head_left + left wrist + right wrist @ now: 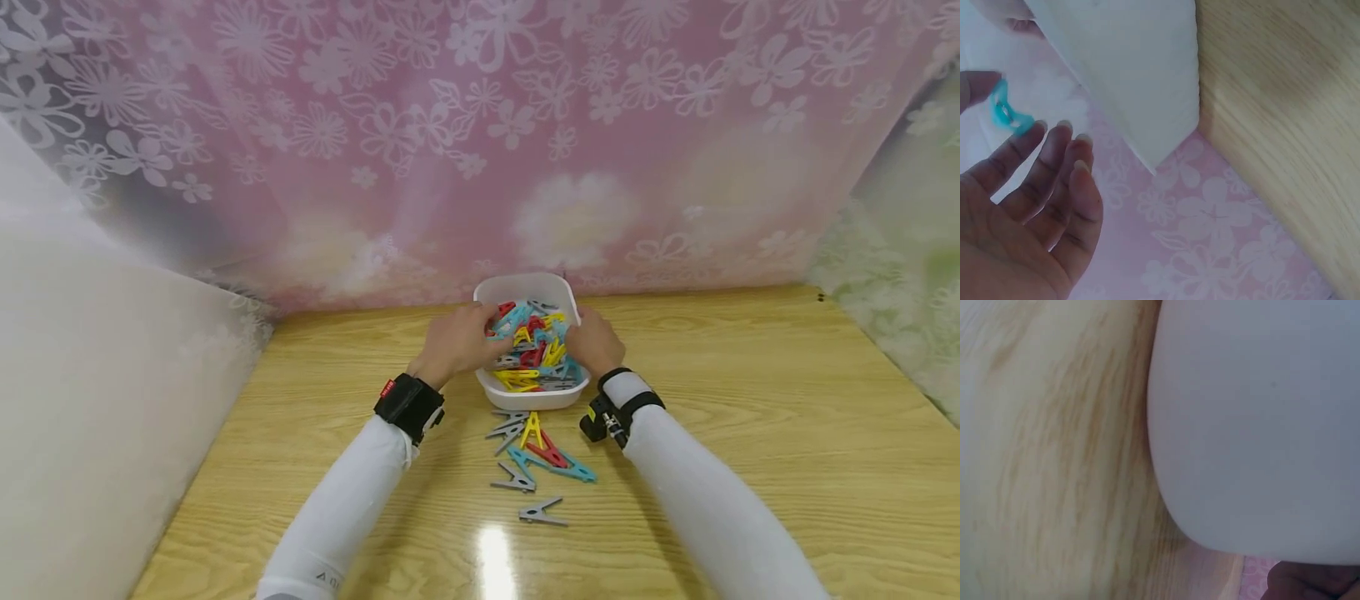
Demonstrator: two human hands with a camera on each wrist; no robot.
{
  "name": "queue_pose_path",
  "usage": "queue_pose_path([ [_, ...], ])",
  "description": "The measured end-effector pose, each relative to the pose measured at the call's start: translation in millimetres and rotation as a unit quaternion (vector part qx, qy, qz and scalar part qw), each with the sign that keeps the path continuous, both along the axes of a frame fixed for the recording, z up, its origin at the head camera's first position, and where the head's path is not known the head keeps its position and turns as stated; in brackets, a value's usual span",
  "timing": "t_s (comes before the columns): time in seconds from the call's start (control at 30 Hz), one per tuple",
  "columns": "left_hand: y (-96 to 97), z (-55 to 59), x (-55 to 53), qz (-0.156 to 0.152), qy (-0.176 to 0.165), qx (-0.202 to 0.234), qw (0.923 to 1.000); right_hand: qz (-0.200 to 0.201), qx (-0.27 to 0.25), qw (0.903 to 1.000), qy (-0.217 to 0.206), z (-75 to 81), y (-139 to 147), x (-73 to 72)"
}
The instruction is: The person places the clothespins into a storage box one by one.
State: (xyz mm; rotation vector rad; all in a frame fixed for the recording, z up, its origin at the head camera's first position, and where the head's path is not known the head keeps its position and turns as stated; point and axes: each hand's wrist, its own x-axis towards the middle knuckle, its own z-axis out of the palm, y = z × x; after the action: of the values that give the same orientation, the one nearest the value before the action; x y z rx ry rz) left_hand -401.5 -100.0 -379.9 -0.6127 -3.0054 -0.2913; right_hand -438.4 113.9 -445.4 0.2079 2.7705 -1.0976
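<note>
A white plastic tub (532,401) full of red, yellow, blue and grey clothespins (534,354) stands on the table. Over its left side, my left hand (467,340) pinches a blue clothespin (1005,112) between thumb and index fingertip; the other fingers (1085,194) are half bent. My right hand (595,343) grips the tub's right rim. Low in the right wrist view, part of that hand (1313,582) shows beside the tub wall (1254,437); the rest is hidden.
Several loose clothespins lie in front of the tub, among them a yellow one (532,430), a red one (550,452) and a grey one (543,511) nearest me. A pink flowered cloth (420,167) hangs behind the wooden table (750,400); a white wall (90,358) is at left.
</note>
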Motion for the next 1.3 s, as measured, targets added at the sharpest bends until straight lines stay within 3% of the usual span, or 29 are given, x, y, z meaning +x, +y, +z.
queue_pose_path([
  [0.27,6.6,-1.0,-7.6,0.041,0.032,0.053,0.9972,0.0,0.013,0.9999,0.007,-1.5,-1,-0.4],
  [0.47,4.9,-8.9,-7.5,0.084,0.038,0.056,0.9942,0.003,0.004,1.0,0.004,-2.5,-3,1.2],
  [0.7,-2.9,-20.4,-2.6,0.072,0.078,0.081,0.991,0.001,0.009,1.0,0.004,-2.0,-1,0.5],
  [0.83,-5.9,-21.2,9.6,0.062,0.09,0.1,0.989,0.0,0.006,1.0,0.0,-0.5,0,0.6],
  [0.93,-8.0,-20.7,24.7,0.049,0.09,0.1,0.9898,0.0,0.0,1.0,0.001,0.2,-1,2.1],
  [1.07,-11.0,-21.0,43.4,0.011,0.061,0.098,0.9933,0.0,-0.001,1.0,0.007,0.8,-1,1.9],
  [1.17,-16.3,-22.6,54.6,-0.053,0.014,0.092,0.9942,0.0,0.004,1.0,0.009,1.7,-1,1.4],
  [1.3,-25.3,-27.1,68.6,-0.149,-0.065,0.081,0.9833,0.004,0.007,0.9999,0.007,2.6,-1,1.5],
])
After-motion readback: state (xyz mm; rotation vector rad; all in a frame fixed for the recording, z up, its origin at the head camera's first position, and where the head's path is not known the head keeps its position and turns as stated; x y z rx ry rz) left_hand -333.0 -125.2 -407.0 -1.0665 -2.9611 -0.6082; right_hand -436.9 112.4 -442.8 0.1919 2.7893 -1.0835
